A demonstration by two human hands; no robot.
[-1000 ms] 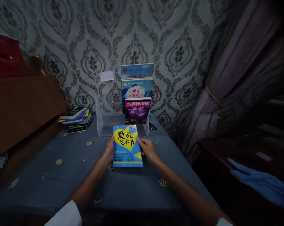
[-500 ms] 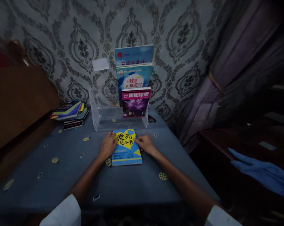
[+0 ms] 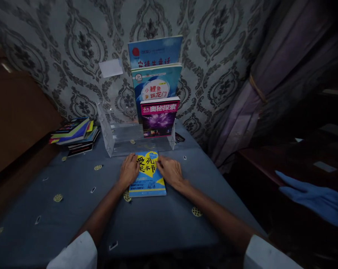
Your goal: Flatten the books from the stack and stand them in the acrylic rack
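A blue book (image 3: pixel 147 186) with a yellow heart on its cover lies on the cloth-covered table, in front of a clear acrylic rack (image 3: pixel 121 147). At its upper left edge my left hand (image 3: pixel 129 170) is closed on the side, thumb toward the cover. My right hand (image 3: pixel 170 170) grips the upper right edge with curled fingers; the fingertips under the edge are hidden. Three books stand in the right half of the rack: a magenta and purple book (image 3: pixel 158 121) in front, a teal book (image 3: pixel 157 80) behind it, and a blue book (image 3: pixel 155 52) at the back.
To the left is an untidy stack of books (image 3: pixel 75 134). Dark glasses (image 3: pixel 179 138) lie behind the rack's right end. A white label (image 3: pixel 110 68) sits above the rack's left side. At right are a tied curtain (image 3: pixel 241 108) and a person's blue-gloved hand (image 3: pixel 311 198).
The view has shifted slightly, so the rack and books appear further left and larger. My right hand has curled further over the book's right edge. The book stays on the table.
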